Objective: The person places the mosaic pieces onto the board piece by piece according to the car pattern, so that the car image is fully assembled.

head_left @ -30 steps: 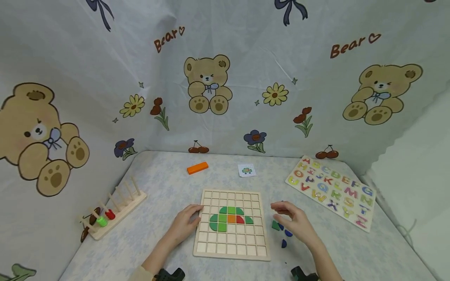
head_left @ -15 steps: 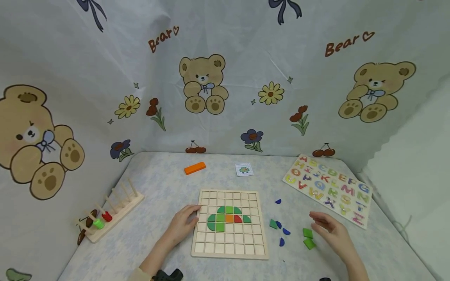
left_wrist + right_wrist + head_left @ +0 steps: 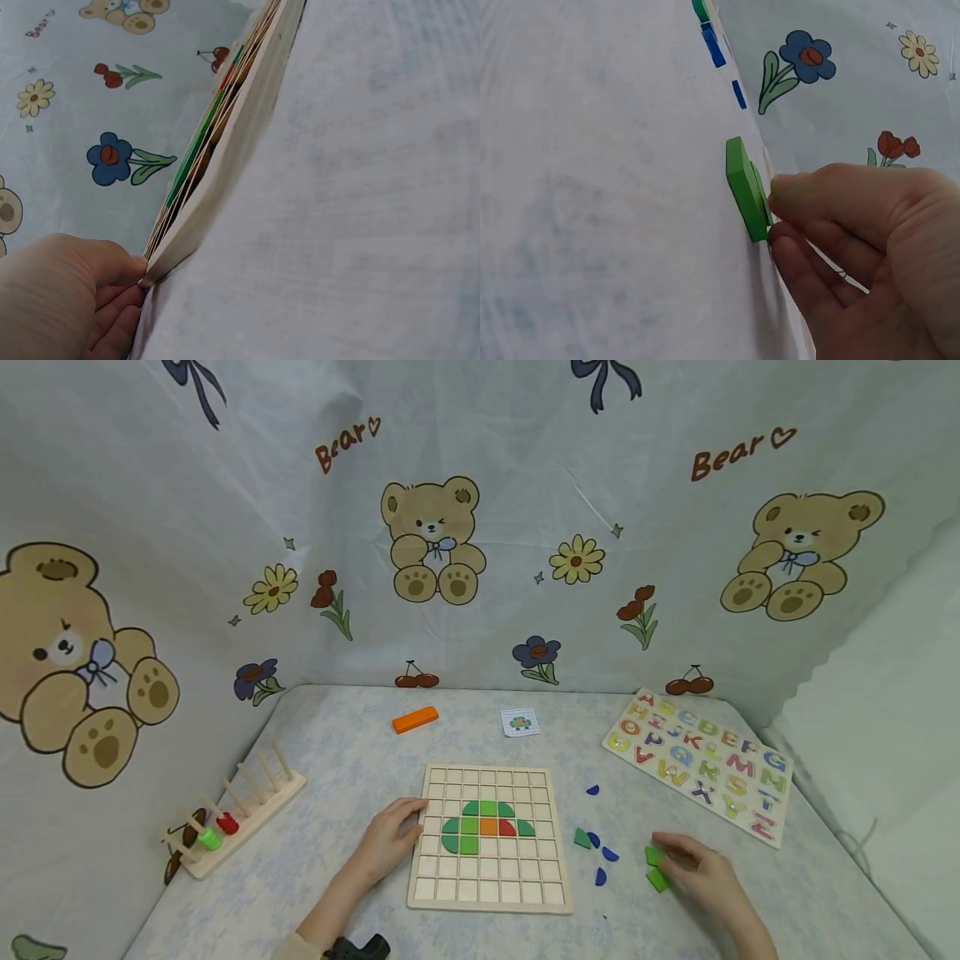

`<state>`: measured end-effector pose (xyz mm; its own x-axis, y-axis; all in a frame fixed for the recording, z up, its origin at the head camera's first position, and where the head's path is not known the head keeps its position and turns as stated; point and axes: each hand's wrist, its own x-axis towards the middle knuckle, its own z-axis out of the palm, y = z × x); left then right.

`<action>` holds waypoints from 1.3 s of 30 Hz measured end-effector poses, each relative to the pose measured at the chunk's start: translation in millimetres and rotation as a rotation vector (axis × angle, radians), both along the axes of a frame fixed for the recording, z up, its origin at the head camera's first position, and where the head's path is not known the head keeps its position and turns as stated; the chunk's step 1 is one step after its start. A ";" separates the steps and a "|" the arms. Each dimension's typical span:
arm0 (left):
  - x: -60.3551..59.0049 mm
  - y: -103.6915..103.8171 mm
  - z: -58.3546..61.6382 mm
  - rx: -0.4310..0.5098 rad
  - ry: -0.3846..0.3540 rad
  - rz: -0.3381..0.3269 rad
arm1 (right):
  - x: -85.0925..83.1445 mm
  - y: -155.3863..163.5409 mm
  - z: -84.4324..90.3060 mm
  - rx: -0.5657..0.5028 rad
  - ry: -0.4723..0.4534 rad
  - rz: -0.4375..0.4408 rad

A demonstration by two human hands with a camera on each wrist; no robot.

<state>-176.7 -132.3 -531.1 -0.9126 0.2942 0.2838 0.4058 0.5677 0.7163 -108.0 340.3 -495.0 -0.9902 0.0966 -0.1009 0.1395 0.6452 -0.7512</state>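
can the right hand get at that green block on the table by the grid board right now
Probably yes. The right hand already has fingertips on a green block, on open table right of the grid board.

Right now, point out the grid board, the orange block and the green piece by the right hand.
grid board (image 3: 491, 883), head view, bare lower rows.
orange block (image 3: 415, 719), head view, middle of its top face.
green piece (image 3: 741, 184), right wrist view, its flat face.

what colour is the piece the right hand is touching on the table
Bright green. The green piece at the right hand fingers shows best in the right wrist view.
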 end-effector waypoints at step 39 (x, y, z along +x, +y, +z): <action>0.6 -0.1 1.1 -0.003 0.045 -0.024 | -3.7 10.2 1.6 0.231 0.286 -0.005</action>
